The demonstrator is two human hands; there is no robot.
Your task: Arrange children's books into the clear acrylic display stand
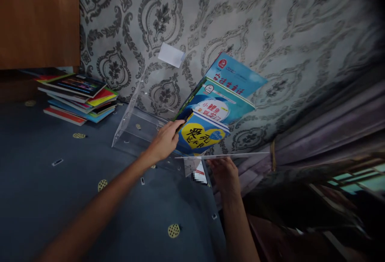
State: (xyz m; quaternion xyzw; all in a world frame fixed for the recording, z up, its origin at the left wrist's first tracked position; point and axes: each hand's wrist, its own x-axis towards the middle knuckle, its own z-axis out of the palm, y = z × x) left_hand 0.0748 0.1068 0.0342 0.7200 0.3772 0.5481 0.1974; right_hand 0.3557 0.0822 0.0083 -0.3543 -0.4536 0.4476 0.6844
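Three picture books lean in a row inside a clear plastic book stand [129, 119]. In front is a blue book with a yellow heart [195, 138]. Behind it stand a teal book with a white oval [212, 103] and a light-blue book [237, 73]. My left hand [164, 140] is closed at the left edge of the front book, its fingertips partly hidden there. Against the outside of the stand's right panel [240, 155] lies my right hand [224, 170], fingers extended and touching it. Its thumb cannot be made out.
A pile of books [80, 95] lies at the left beside a wooden cabinet [39, 21]. The dark blue patterned cloth [126, 214] ends at the right, near a curtain [300, 142]. Patterned wallpaper [192, 9] rises behind the stand; a white label [171, 55] shows before it.
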